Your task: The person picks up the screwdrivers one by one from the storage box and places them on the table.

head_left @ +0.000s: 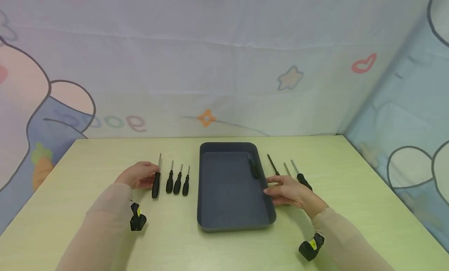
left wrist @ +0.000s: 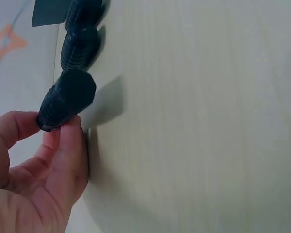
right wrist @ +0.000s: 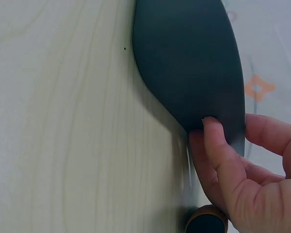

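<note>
On the left of the table, my left hand (head_left: 142,175) pinches a black-handled screwdriver (head_left: 156,184) between thumb and fingers, near where handle meets shaft. Its handle end (left wrist: 72,94) faces the camera in the left wrist view. Three smaller black screwdrivers (head_left: 177,184) lie in a row just right of it. At the dark grey tray (head_left: 233,226), my right hand (head_left: 289,191) grips the right side wall, fingers (right wrist: 216,138) on both sides of the rim. Inside the tray, a black screwdriver (head_left: 253,169) lies along the right wall.
Right of the tray lie three more screwdrivers: one with a dark shaft (head_left: 271,162), one with a thin shaft (head_left: 287,169), and one with a black handle (head_left: 303,181). My right hand partly covers the first two. A printed cloth (head_left: 228,80) hangs behind the table.
</note>
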The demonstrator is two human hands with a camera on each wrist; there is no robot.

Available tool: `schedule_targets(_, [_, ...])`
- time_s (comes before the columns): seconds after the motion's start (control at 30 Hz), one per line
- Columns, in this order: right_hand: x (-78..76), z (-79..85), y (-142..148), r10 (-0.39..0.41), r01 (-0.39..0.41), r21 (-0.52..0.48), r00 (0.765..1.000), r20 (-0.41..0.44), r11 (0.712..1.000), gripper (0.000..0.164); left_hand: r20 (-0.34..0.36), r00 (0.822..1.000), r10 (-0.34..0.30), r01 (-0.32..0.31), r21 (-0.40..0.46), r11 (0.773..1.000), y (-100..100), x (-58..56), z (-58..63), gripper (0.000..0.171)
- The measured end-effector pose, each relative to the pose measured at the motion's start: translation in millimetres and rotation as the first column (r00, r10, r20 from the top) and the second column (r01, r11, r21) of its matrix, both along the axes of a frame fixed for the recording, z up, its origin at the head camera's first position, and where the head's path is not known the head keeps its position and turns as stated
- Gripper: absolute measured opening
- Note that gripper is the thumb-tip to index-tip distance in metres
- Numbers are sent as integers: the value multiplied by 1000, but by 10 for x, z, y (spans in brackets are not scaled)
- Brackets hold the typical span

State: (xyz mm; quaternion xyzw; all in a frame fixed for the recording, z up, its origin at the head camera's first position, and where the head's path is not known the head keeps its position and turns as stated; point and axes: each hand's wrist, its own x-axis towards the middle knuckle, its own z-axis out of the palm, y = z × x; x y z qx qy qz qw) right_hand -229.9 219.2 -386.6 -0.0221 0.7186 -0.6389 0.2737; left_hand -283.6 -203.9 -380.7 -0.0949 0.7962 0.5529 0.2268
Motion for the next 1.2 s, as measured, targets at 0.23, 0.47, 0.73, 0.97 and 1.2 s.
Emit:
schedule_targets(0.23, [1,-4,-4,5,-5,7,1000,0,1000,64,-63,998,5,-14,-141,990,41,16,-15,18])
schedule_targets(0.47, [5,8,-13,-7,7,18,1000,-3,1000,63,-125,992,10,-30,-160,987,13,-82,-131,17])
schedule_targets(0.73, [8,6,-20,-13,13,30,1000,1,999,62,-159,987,-34,-19,-321,947,83,-61,-80,13])
schedule_targets(0.97, [9,10,-11,-10,10,15,1000,9,1000,63,-150,988,-48,-6,-341,940,158,51,65,11])
schedule_targets(1.2, [4,-4,-1,-12,12,5,1000,14,1000,63,-134,990,-51,5,-326,945,147,55,84,12])
